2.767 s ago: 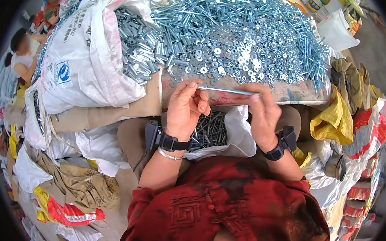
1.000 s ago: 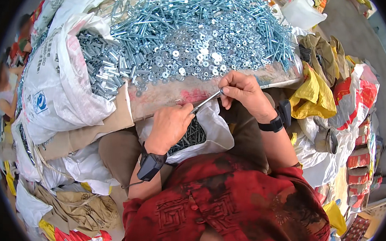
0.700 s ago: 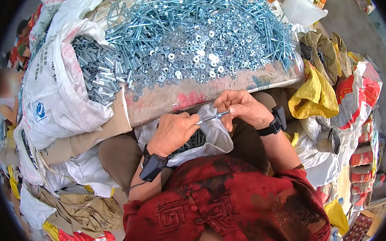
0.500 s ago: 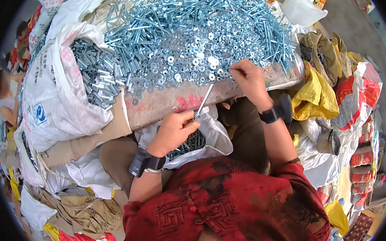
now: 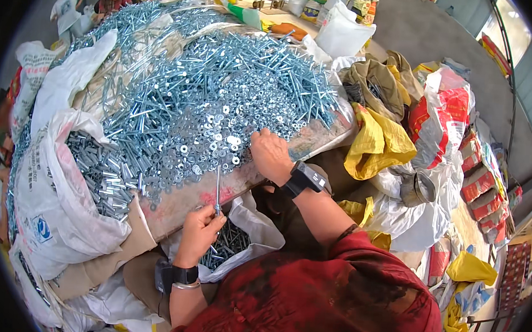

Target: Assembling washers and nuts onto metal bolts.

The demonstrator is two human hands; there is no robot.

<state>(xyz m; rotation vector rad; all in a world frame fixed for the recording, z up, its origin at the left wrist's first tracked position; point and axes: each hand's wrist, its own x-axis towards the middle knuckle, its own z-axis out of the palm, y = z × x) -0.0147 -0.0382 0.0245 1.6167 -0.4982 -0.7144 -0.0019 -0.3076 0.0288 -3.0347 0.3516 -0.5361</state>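
My left hand [image 5: 196,233] pinches a long metal bolt [image 5: 218,184] near its lower end, the thin shaft pointing up toward the pile. My right hand [image 5: 271,156] is at the near edge of a heap of washers and nuts [image 5: 210,129], palm down with bent fingers closed over the small parts; what the fingertips hold is hidden. Loose long bolts [image 5: 272,66] are heaped behind the washers. To the left, a white sack [image 5: 63,196] spills short metal sleeves [image 5: 104,177]. Below my left hand, an open white bag [image 5: 266,232] holds several metal bolts [image 5: 231,244].
The heap lies on a stained board [image 5: 175,209] whose near edge faces me. At right are a yellow sack [image 5: 380,142], a metal cup [image 5: 418,189] and a red-and-white sack [image 5: 443,113]. Other people [image 5: 68,8] are at the far left.
The view has swung, showing more of the background. My right hand has gone from a raised pinch near the board's edge to fingers down among the washers. The left hand still holds the bolt, now more upright.
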